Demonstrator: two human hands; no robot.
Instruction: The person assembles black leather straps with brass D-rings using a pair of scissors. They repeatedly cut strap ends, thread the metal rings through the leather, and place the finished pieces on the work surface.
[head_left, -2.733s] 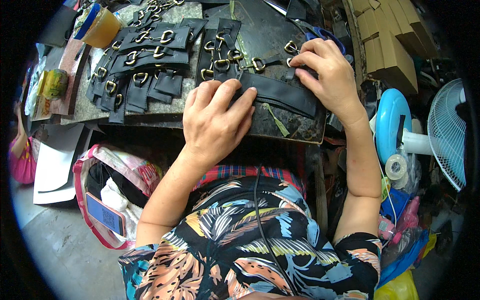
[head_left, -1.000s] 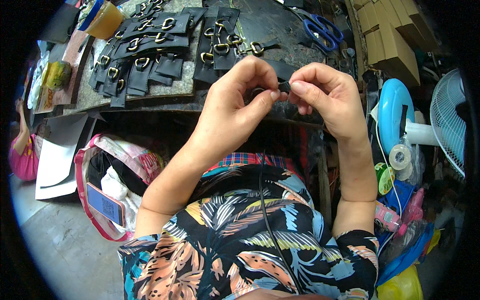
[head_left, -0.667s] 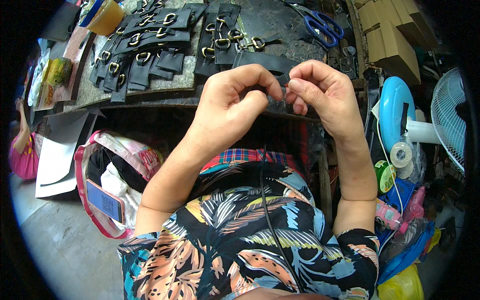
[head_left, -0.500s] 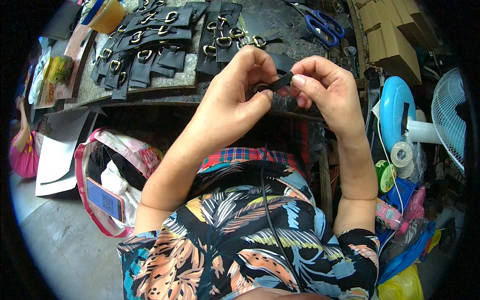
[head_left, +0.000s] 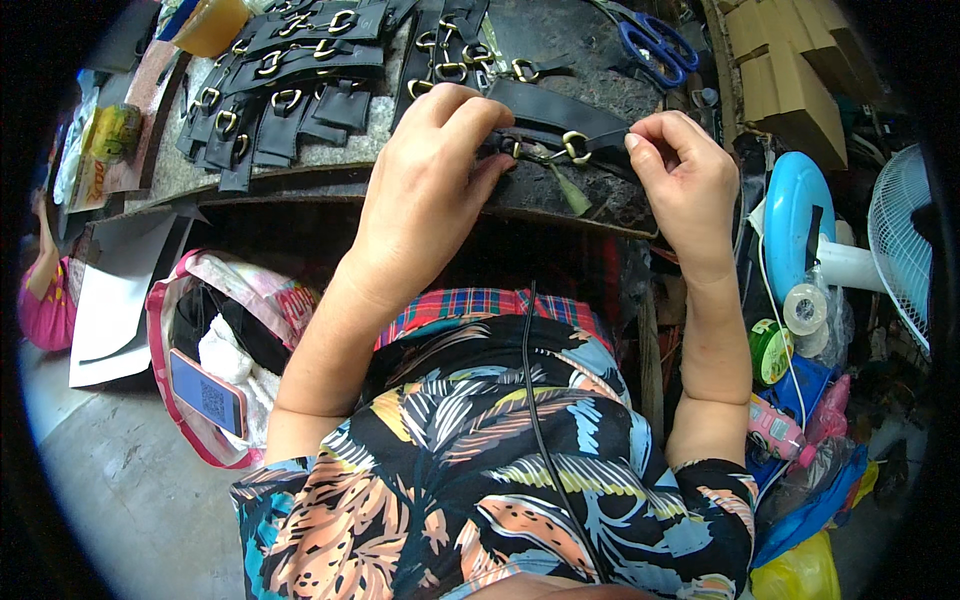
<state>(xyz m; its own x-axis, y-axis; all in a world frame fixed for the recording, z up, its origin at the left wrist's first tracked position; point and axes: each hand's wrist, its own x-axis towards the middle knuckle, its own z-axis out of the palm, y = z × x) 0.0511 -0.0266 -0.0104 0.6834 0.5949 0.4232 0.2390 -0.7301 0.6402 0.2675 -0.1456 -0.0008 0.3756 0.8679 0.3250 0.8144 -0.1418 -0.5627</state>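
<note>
Over the bench's near edge, my left hand (head_left: 425,185) closes its fingers on one end of a black strap with brass D-rings (head_left: 575,148). The exact grip there is hidden behind the hand. My right hand (head_left: 685,175) pinches the strap's other end between thumb and fingertips, to the right of the rings. Just behind the strap lies a wide black leather piece (head_left: 545,108). A pale, greenish, tapered thing (head_left: 568,190) rests at the bench edge below the rings; I cannot tell what it is.
Several black straps with brass rings (head_left: 300,60) lie in overlapping rows at the left of the workbench (head_left: 600,60). Blue-handled scissors (head_left: 655,50) lie at the back right. Cardboard boxes (head_left: 795,95) and a fan (head_left: 900,225) stand on the right; an open bag (head_left: 160,330) holding a phone is at left.
My hands have moved apart, the left one leftward and the right one rightward. The strap, bunched between my fingertips before, now stretches between them with its rings showing.
</note>
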